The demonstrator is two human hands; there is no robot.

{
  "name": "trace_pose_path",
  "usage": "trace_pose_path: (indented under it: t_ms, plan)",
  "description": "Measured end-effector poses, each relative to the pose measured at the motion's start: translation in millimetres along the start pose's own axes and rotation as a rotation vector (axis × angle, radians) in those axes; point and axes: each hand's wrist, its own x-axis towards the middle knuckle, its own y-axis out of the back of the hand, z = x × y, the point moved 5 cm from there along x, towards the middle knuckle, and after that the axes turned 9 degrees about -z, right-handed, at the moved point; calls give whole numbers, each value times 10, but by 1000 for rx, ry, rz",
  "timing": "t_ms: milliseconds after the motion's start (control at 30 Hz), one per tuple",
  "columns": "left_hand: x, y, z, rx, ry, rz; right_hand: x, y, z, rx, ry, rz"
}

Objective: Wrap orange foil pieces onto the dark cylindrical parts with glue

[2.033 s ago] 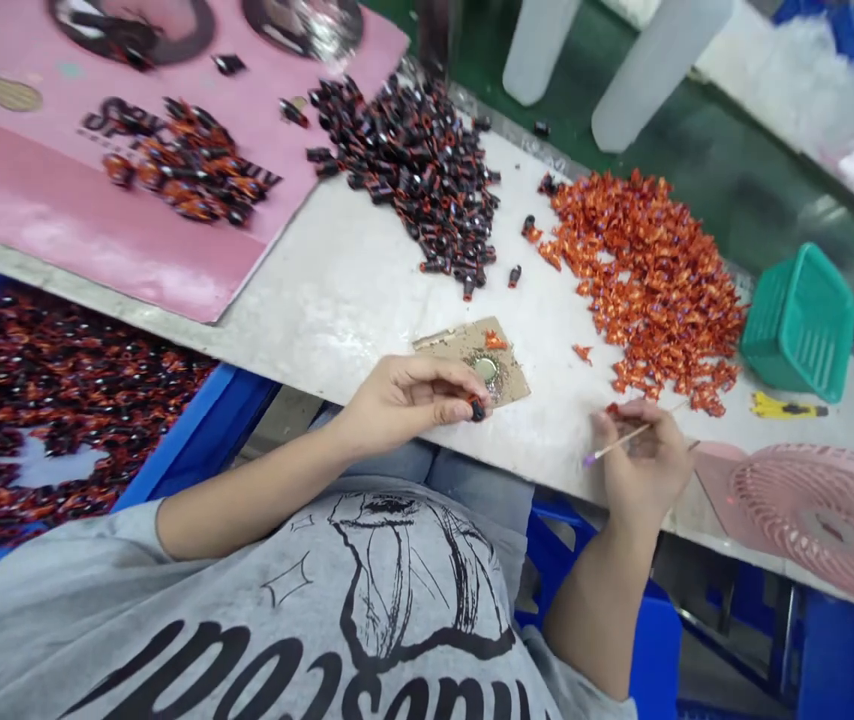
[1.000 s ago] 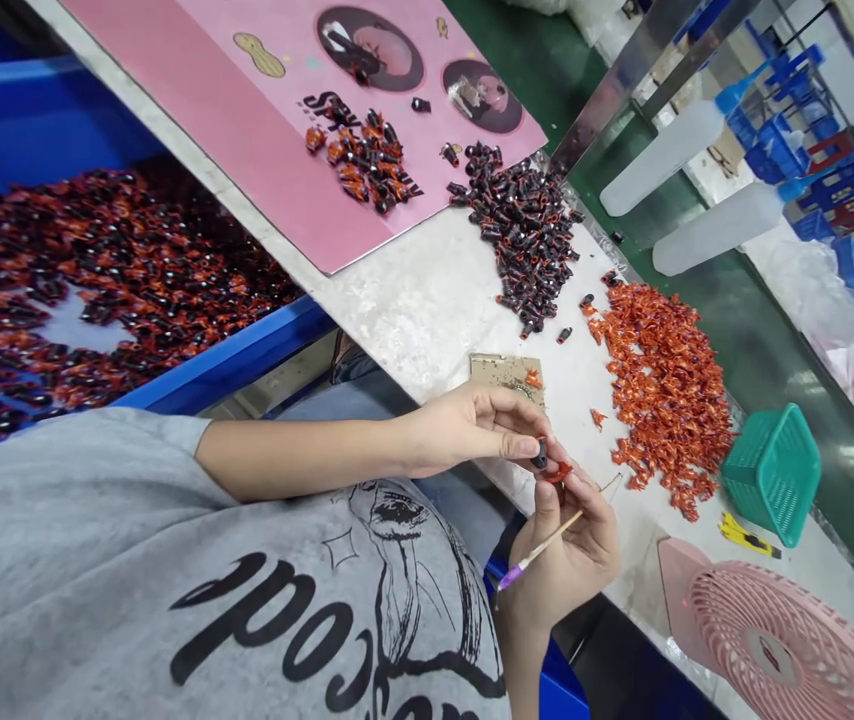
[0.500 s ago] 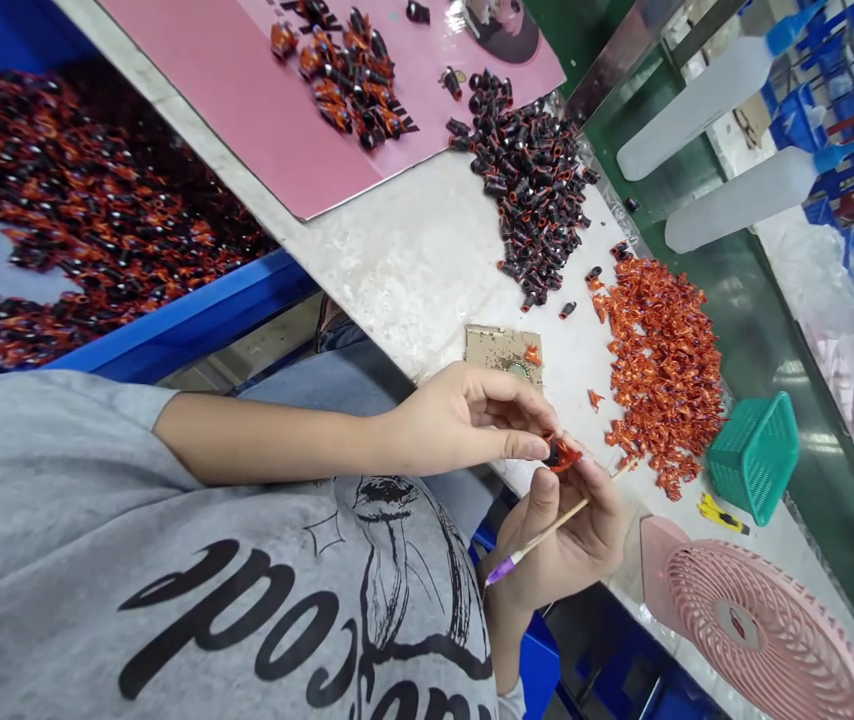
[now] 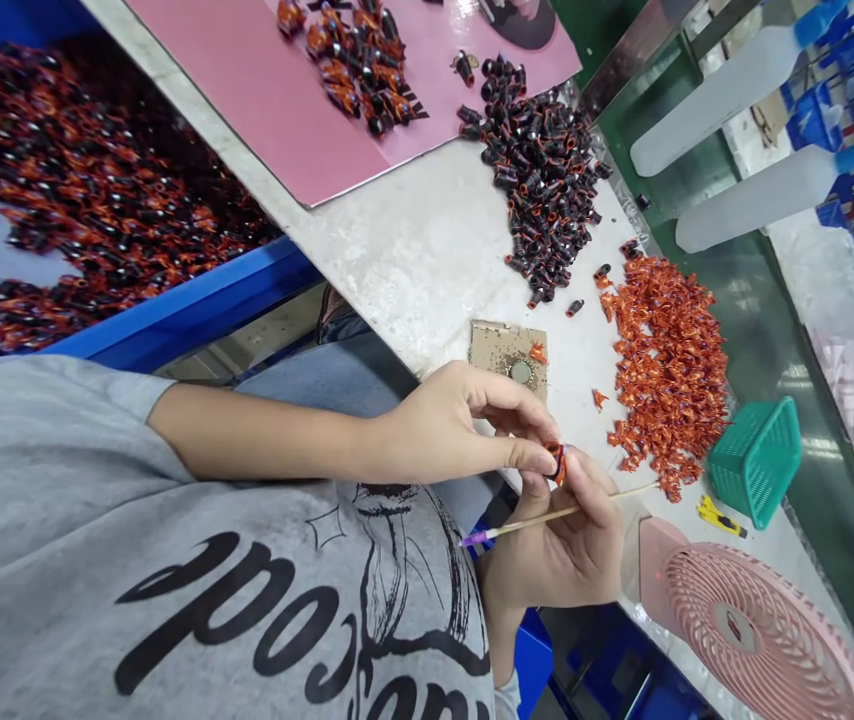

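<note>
Left grip pinched together on one small black-and-orange piece; right grip closed round one purple-tipped wooden stick, fingers against the same piece. Both above the near edge of the scuffed white bench. Open bench just beyond, up to one cardboard scrap, one black heap, one orange heap. Past those, one teal basket and one pink fan.

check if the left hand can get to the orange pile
Probably yes: only bare tabletop lies between the left hand and the orange pile. But it pinches a small black-and-orange piece, so it would likely need to let go first.
</note>
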Motion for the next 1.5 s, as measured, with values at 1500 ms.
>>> trace_pose_path:
  t_ms: [1500]
  plan:
    - [4,-49,-212,-380,188,-414,73,16,-37,152,-57,-97]
